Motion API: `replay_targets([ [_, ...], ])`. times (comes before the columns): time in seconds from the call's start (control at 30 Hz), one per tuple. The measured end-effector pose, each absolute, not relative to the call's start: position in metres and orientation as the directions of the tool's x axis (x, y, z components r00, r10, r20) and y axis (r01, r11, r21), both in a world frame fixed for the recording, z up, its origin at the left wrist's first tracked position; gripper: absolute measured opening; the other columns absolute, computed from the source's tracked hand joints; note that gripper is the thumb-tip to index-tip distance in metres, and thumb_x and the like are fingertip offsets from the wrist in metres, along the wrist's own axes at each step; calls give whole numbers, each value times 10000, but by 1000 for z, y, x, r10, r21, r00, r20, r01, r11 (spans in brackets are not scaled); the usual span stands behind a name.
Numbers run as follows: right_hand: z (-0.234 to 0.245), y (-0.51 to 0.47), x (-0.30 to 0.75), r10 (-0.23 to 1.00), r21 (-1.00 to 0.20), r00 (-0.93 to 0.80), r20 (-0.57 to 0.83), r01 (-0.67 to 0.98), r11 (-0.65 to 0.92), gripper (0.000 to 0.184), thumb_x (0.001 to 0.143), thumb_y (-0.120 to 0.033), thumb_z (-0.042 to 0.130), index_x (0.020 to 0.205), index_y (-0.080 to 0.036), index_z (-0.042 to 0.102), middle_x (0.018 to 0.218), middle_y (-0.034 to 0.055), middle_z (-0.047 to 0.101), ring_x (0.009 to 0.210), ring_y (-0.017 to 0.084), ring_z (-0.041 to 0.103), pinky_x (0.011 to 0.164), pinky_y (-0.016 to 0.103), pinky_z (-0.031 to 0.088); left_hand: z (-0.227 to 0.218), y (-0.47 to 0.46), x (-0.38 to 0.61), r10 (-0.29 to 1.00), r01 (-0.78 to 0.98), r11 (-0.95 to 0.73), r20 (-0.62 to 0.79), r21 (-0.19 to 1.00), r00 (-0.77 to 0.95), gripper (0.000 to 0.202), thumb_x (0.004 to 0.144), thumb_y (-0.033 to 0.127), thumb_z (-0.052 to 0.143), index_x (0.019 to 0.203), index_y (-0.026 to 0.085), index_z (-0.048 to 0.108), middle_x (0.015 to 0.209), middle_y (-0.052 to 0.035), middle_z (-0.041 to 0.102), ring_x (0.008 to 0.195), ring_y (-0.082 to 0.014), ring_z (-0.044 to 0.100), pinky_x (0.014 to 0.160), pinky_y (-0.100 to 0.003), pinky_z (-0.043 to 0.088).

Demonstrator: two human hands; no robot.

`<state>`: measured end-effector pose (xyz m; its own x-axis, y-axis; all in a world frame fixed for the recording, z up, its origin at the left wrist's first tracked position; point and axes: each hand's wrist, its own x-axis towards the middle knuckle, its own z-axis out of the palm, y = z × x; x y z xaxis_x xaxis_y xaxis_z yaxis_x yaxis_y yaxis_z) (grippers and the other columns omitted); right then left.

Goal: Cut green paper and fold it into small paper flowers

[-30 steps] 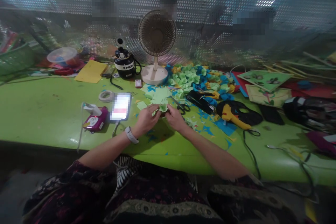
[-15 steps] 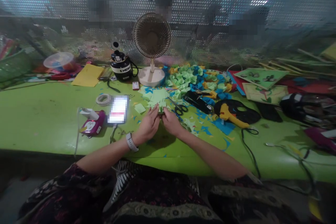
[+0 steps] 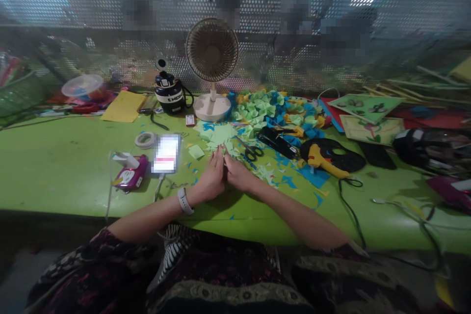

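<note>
My left hand [image 3: 210,178], with a white watch on its wrist, and my right hand [image 3: 236,173] lie side by side on the green table [image 3: 66,167]. They are pressed against each other with the fingers pointing away from me. Only a tip of the small light-green paper piece [image 3: 222,148] shows, at the fingertips between the two hands. Just beyond the fingers lies a heap of cut light-green paper squares [image 3: 221,135]. Black-handled scissors [image 3: 251,150] lie right of the fingertips.
A phone [image 3: 166,153], a pink tape dispenser [image 3: 130,171] and a tape roll [image 3: 145,139] lie to the left. A desk fan [image 3: 212,64] and a black jug [image 3: 169,94] stand behind. Folded paper shapes [image 3: 272,108], a yellow glue gun [image 3: 324,159] and cables lie to the right.
My hands have drawn closer to each other and a little toward me, now pressed together. The green paper piece, held up and visible before, is nearly hidden between them.
</note>
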<state>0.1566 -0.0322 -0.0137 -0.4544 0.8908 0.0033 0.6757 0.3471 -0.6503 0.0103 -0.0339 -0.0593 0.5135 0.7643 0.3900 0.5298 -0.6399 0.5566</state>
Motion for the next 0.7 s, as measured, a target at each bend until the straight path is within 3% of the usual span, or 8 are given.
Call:
replay_targets([
  [0.1,-10,-36,154,902,-593,-430,-37,736,326,828,787,-117,518,1542,-17,192,1267,262,643,1134,320,644,972,412,486,-58,-34,10,753,527,-647,355,551,553,980,683,28,511,1559,14,71,1603,-309,199,1517,-401,143,1213,-638,210],
  [0.2,-9,-36,153,935,-569,-354,-35,776,272,701,774,-112,516,1455,-35,369,1092,230,711,965,313,680,874,399,505,-52,-32,9,772,506,-617,338,603,538,951,695,40,539,1558,40,140,1563,-295,317,1485,-396,272,1199,-619,260],
  [0.27,-9,-32,154,954,-622,-300,-10,748,229,549,782,-124,489,1327,-73,510,975,180,727,863,287,670,812,386,509,-44,-28,9,799,471,-574,333,670,500,897,721,47,540,1553,66,205,1489,-273,447,1402,-377,427,1172,-592,321],
  [0.37,-12,-20,160,962,-803,-271,40,565,192,334,770,-155,475,1066,-149,630,818,64,694,765,215,628,751,329,510,-29,-23,5,846,362,-464,285,808,450,778,808,134,538,1545,129,292,1337,-192,618,1242,-312,587,1103,-511,426],
  [0.5,-13,-10,165,957,-948,-289,18,298,108,195,753,-180,464,858,-180,629,752,21,643,743,184,610,718,304,516,-16,-18,-1,902,213,-293,196,932,385,700,860,256,543,1524,129,359,1256,-136,680,1177,-273,625,1093,-472,428],
  [0.7,-2,-17,166,920,-996,-382,-91,40,-82,175,786,-235,509,882,-197,650,782,42,691,757,207,666,795,360,556,-11,-16,-5,929,125,-260,213,957,302,493,952,405,454,1324,124,616,1393,-125,606,1335,-285,513,1178,-436,329],
])
